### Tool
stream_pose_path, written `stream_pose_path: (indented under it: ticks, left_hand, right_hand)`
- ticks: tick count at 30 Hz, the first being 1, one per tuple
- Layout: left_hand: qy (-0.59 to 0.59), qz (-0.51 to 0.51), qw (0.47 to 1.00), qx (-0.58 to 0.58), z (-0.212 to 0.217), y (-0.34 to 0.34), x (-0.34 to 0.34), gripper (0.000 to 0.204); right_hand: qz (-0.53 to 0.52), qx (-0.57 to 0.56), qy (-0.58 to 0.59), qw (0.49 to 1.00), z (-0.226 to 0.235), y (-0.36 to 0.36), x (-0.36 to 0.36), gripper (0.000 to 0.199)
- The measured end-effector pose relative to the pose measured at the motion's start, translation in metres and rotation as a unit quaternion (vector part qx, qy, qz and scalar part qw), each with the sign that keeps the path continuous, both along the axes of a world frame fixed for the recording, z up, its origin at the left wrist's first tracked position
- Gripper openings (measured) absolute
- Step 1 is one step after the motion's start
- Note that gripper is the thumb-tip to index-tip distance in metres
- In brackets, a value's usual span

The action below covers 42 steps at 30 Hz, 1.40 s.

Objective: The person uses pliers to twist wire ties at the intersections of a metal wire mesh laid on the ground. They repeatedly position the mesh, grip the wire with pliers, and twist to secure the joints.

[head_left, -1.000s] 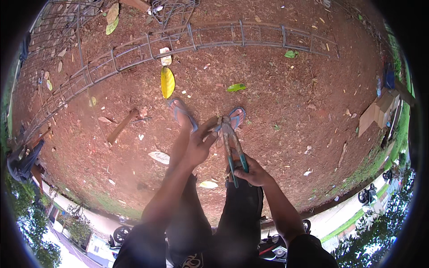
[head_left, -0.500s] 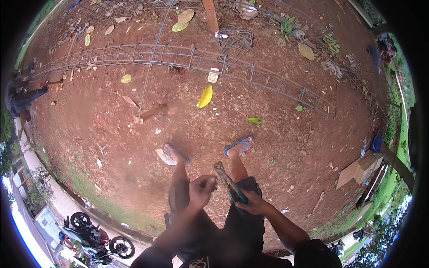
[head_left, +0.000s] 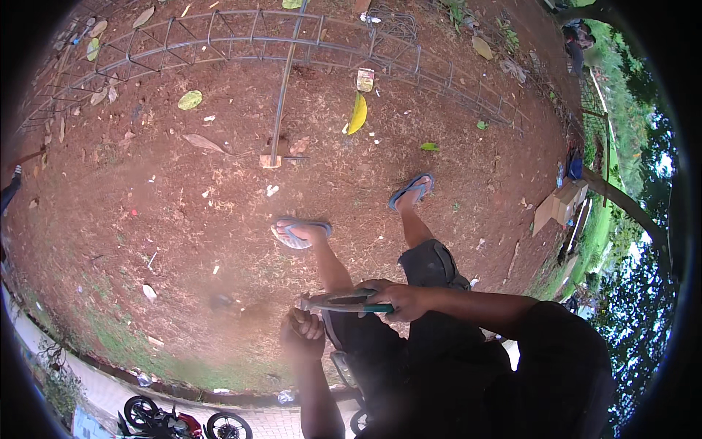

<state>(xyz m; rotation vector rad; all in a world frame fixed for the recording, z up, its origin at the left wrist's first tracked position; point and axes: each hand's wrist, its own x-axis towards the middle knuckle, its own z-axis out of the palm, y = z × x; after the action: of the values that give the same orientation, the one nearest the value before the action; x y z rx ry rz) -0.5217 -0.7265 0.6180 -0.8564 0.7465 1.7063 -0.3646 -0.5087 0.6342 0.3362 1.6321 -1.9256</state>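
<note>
My right hand [head_left: 402,301] is wrapped round the green handles of a pair of end-cutting pincers [head_left: 340,298]. The tool lies nearly level above my lap, its metal jaws pointing left. Close by the jaws is my left hand [head_left: 302,334], its fingers curled closed. Whatever those fingers hold, if anything, is too small and blurred to name. Whether the jaws bite on something cannot be made out.
A long steel rebar cage [head_left: 219,40] stretches across the red soil beyond my feet, a bar [head_left: 285,95] crossing it. Flip-flops [head_left: 411,192] are on my feet. A cardboard box [head_left: 567,201] sits at the right, a motorbike [head_left: 175,424] at lower left.
The view has turned and shifted. The pincers have swung from slanting up and away to lying nearly level, jaws left. My left hand has moved to just below the jaws; my feet have shifted.
</note>
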Motion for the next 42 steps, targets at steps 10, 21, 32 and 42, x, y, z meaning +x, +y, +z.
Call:
stream_pose_path:
  ticks: [10,21,32,42]
  left_hand:
    - [0.126,0.153,0.98,0.005,0.028,-0.088,-0.199,0.022]
    - [0.176,-0.189,0.952,-0.167,0.014,0.083,-0.395,0.025]
    - [0.143,-0.42,0.871,-0.209,-0.023,0.193,-0.521,0.027]
    - [0.287,-0.653,0.701,-0.003,-0.104,0.331,-0.602,0.02]
  right_hand:
    - [0.112,-0.134,-0.06,0.983,0.026,-0.037,-0.189,0.046]
    - [-0.253,0.357,-0.167,0.884,-0.113,0.066,-0.362,0.031]
    - [-0.515,0.459,-0.341,0.638,-0.211,0.232,-0.397,0.049]
    - [-0.512,0.612,-0.345,0.494,-0.275,0.248,-0.406,0.065]
